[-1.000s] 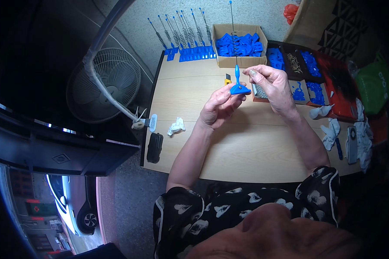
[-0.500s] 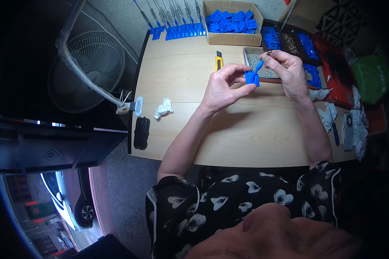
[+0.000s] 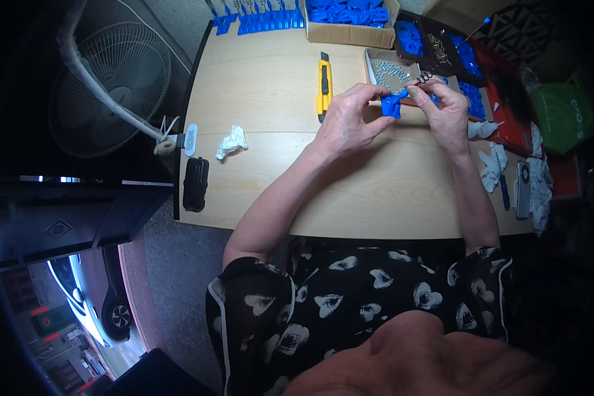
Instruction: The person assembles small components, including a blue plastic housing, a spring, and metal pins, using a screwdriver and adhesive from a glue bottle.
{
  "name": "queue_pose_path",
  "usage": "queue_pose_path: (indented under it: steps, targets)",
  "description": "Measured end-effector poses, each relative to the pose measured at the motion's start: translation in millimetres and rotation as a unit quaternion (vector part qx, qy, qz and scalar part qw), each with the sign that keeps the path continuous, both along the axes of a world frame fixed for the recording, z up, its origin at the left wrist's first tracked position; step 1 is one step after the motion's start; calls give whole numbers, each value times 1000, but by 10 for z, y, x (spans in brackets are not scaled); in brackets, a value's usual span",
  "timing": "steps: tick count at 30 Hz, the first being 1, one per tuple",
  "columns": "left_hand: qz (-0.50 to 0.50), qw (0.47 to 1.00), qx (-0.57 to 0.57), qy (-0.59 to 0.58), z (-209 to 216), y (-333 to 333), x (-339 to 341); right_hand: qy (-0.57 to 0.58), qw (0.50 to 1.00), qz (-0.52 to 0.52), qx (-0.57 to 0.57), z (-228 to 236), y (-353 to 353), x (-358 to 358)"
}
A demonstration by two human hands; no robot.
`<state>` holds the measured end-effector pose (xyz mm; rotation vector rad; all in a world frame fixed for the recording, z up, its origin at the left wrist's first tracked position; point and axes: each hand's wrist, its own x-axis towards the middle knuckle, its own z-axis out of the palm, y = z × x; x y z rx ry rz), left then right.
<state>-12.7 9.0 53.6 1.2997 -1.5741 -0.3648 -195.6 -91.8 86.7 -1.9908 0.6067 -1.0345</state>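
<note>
My left hand (image 3: 345, 122) pinches a small blue plastic block (image 3: 391, 108) between thumb and fingers, above the middle right of the table. Against the block's upper right, my right hand (image 3: 450, 117) grips a thin rod with a dark spiral (image 3: 425, 78) by its blue lower end. That rod slants up to the right and ends in a small blue tip (image 3: 487, 21). Whether its blue end sits inside the block or only touches it, I cannot tell. Just behind my hands is a shallow cardboard tray (image 3: 371, 61) of small shiny metal parts.
A yellow utility knife (image 3: 324, 92) lies left of the tray. Behind stand a cardboard box (image 3: 350, 33) of blue pieces and a row of blue blocks (image 3: 270, 22) bearing spiral rods. Crumpled white tissue (image 3: 231, 142) and a black case (image 3: 195, 185) lie left; white gloves (image 3: 493, 165) lie right.
The view has shifted, so the table things sit higher and further left. The block and rod stay in my hands, and the spiral and blue tip now show above my right hand.
</note>
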Motion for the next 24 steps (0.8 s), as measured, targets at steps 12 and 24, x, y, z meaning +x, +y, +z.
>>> queue_pose_path:
  steps: [12,24]
  targets:
    - [0,996,71,-58,-306,-56,7,84,989,-58,-109,-477,35,-8]
    - [-6,994,82,-66,-288,-84,-64,85,996,7,-6,-543,-124,-111]
